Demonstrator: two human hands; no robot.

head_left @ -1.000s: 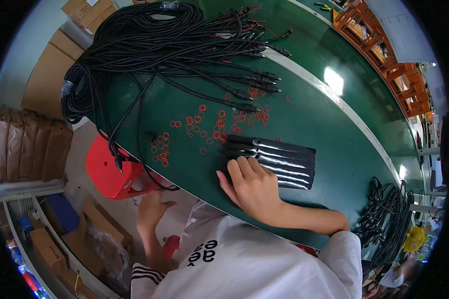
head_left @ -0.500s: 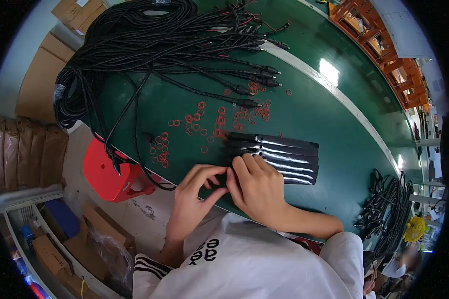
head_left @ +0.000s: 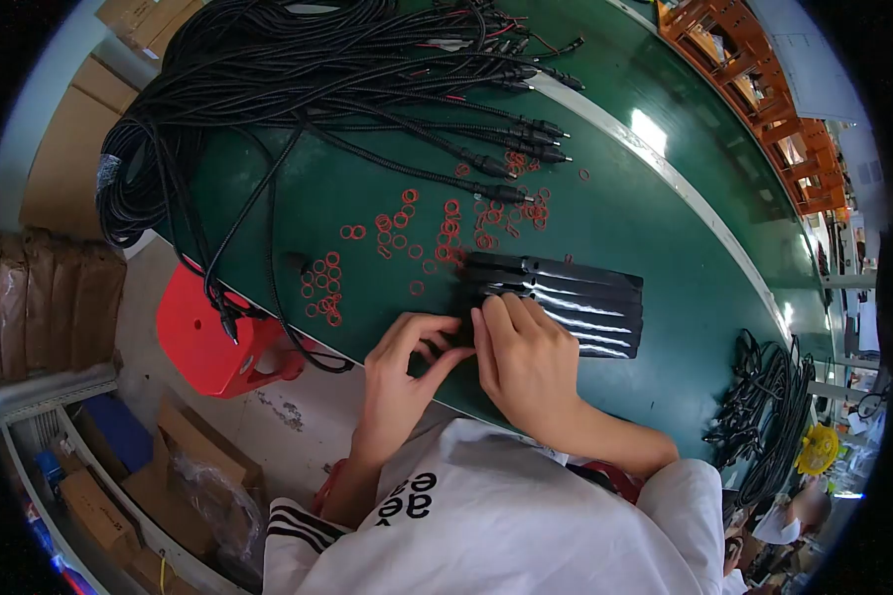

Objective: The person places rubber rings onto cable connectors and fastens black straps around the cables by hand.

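My left hand (head_left: 399,369) is at the table's near edge, its fingers curled towards the thumb around a small dark spot that I cannot make out. Close beside it, my right hand (head_left: 532,359) has its fingers bent and pressed together; whatever they grip is hidden beneath them. Behind and to the right of the right hand lie several glossy black flat strips (head_left: 605,288), side by side in a row. Their left ends are partly covered by the hand. Small red rings (head_left: 451,228) are scattered on the green table (head_left: 685,297) beyond both hands.
A big bundle of black cables (head_left: 258,89) with plugs covers the far left of the table. Another cable coil (head_left: 774,426) lies at the right. A red stool (head_left: 203,332) stands left of the edge, near cardboard boxes (head_left: 99,511). An orange rack (head_left: 764,89) stands at the back.
The view has shifted slightly. Both hands remain close together at the table edge, with a slightly wider gap between them. The left thumb has come nearer its fingers. The strips and rings lie as before.
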